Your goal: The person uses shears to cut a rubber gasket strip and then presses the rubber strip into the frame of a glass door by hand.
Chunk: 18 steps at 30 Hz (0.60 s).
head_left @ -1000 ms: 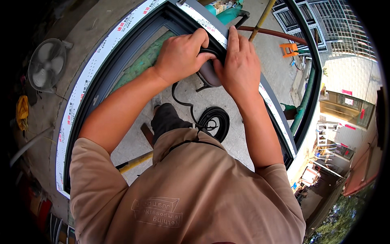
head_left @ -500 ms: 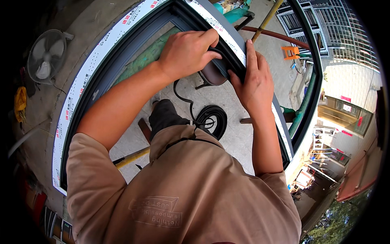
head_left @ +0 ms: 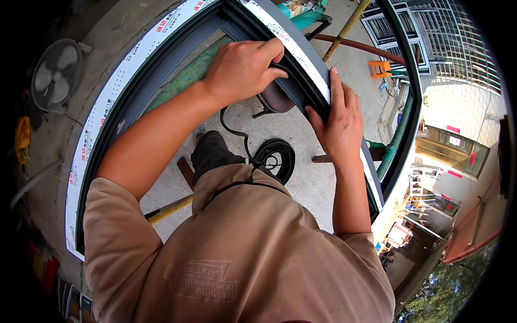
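Note:
A large dark grey window frame [head_left: 107, 102], its faces covered with white printed film, surrounds my arms. My left hand [head_left: 242, 70] is closed at the inner edge of its far bar, fingers curled and thumb stretched along the groove. It grips a black rubber sealing strip [head_left: 229, 126], mostly hidden at the fingers. The strip hangs below and runs to a black coil [head_left: 285, 164] on the floor. Farther right on the same bar, my right hand [head_left: 343, 121] clasps the profile, thumb on the inner side and fingers over the outer edge.
A dark stool seat [head_left: 277, 99] stands under the bar. Green-wrapped supports [head_left: 188, 78] and a yellow pole [head_left: 344, 32] lie beneath and beyond the frame. Another dark frame [head_left: 413, 81] is at right, an orange stool [head_left: 379, 69] behind it. A fan [head_left: 56, 75] stands at far left.
My right hand has slid a little nearer along the bar. The left hand stays almost in place, still closed at the groove. The whole view has shifted slightly.

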Motion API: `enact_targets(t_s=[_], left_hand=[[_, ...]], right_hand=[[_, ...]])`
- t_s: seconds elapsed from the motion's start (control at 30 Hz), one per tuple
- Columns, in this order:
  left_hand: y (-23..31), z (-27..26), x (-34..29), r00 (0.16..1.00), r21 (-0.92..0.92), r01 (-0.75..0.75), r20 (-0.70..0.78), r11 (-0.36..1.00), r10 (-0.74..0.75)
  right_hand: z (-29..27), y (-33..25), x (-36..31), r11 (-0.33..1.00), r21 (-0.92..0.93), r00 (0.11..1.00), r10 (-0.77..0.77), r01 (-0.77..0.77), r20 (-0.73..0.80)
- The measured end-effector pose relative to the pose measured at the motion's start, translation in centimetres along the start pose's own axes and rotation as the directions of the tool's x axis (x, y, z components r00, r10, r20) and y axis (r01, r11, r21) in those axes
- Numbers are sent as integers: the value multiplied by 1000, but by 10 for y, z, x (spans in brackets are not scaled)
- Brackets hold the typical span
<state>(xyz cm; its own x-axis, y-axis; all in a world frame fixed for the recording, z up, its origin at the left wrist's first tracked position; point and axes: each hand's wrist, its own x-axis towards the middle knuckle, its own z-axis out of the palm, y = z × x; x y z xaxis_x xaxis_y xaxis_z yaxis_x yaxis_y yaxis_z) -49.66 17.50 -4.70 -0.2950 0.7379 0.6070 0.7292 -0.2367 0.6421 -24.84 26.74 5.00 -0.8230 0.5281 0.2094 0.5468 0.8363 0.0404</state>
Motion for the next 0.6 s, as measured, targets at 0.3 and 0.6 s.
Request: enact_targets(t_s=[0.3, 0.6], left_hand=[[0, 2, 0, 1000, 13, 1, 0, 1000, -1], [-3, 2, -1, 1000, 19, -2, 4, 1000, 2]], right_hand=[[6, 4, -12, 998, -19, 997, 62, -63, -34], [-12, 17, -33, 997, -12, 996, 78, -78, 39]])
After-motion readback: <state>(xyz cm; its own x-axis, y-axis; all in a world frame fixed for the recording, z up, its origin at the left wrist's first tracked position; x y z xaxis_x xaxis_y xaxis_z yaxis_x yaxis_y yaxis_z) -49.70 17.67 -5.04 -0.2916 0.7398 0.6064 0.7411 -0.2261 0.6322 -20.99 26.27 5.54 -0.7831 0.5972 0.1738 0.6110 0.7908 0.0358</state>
